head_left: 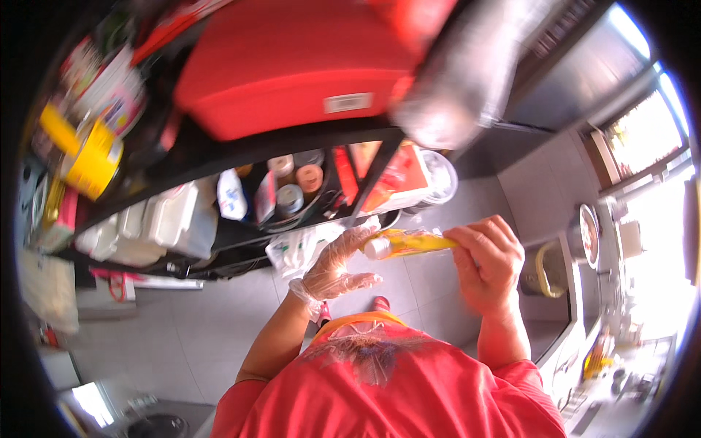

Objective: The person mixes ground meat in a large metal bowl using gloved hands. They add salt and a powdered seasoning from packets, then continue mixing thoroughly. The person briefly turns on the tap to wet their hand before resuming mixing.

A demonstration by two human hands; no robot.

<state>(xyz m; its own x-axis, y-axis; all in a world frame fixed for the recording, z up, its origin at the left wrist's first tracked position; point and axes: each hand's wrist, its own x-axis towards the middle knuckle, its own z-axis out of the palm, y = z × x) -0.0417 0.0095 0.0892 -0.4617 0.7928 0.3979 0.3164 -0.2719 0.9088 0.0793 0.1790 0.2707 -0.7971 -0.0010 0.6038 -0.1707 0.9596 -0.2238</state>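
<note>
My right hand [490, 265], bare, grips one end of a yellow tube-shaped pack [421, 245] between thumb and fingers. The pack lies nearly level, and its white round end [378, 248] points toward my left hand. Clear film shows along its upper side. A thin transparent plastic glove covers my left hand [337, 268]. Its thumb stands apart from the fingers, which reach up close to the white end; whether they touch it I cannot tell. Just behind the left hand hangs a white plastic bag [290, 252] with green print.
Before me stands a black shelf rack [263, 142] with a red box [285, 71] on top. Lower down are jars [289, 198], white-lidded containers [172, 213] and a red pack [397, 178]. A blurred silvery object [454, 93] juts out at upper right. A bucket [545, 271] stands at right.
</note>
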